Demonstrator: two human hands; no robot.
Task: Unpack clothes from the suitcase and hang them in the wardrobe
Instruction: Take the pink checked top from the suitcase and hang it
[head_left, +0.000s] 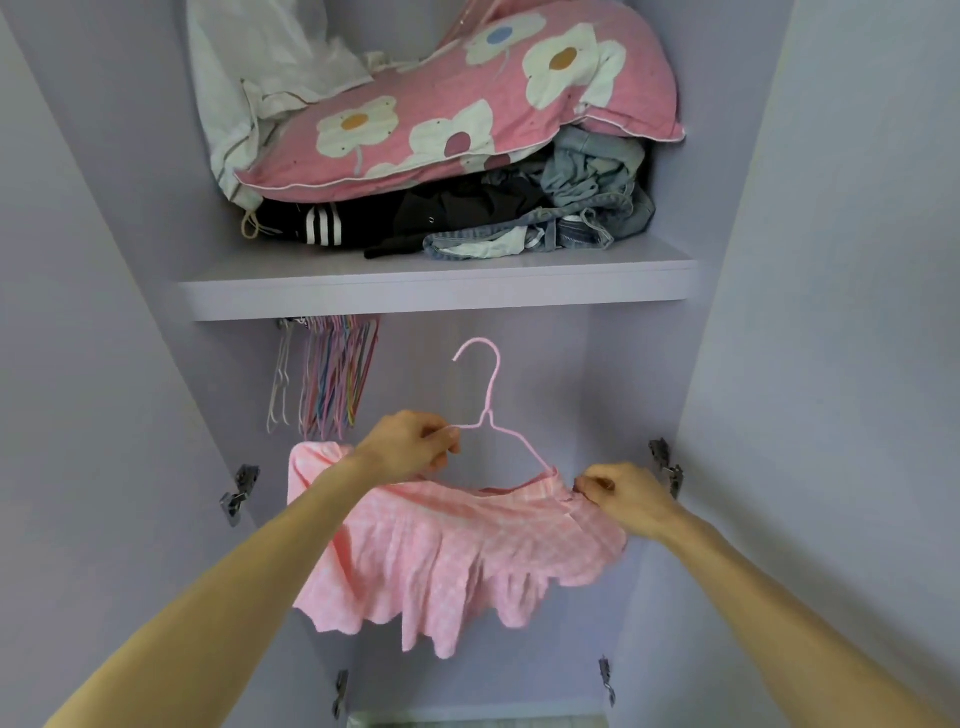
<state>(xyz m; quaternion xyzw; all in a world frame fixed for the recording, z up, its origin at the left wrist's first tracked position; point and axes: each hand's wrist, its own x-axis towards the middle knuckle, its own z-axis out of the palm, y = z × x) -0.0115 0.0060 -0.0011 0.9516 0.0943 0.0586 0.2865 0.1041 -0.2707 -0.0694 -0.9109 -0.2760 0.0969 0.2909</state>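
A pink dotted skirt (441, 561) hangs in front of the open wardrobe, draped on a pink wire hanger (488, 410) whose hook points up. My left hand (410, 441) pinches the hanger's left shoulder together with the skirt's waistband. My right hand (623, 493) pinches the waistband at the hanger's right end. The left end of the skirt bunches behind my left wrist. The suitcase is out of view.
The wardrobe shelf (441, 291) carries a pink flowered pillow (467, 98), white bedding, dark clothes and jeans (571, 223). Several coloured empty hangers (332, 374) hang below the shelf at the left. Door hinges (667, 467) stick out on both side walls.
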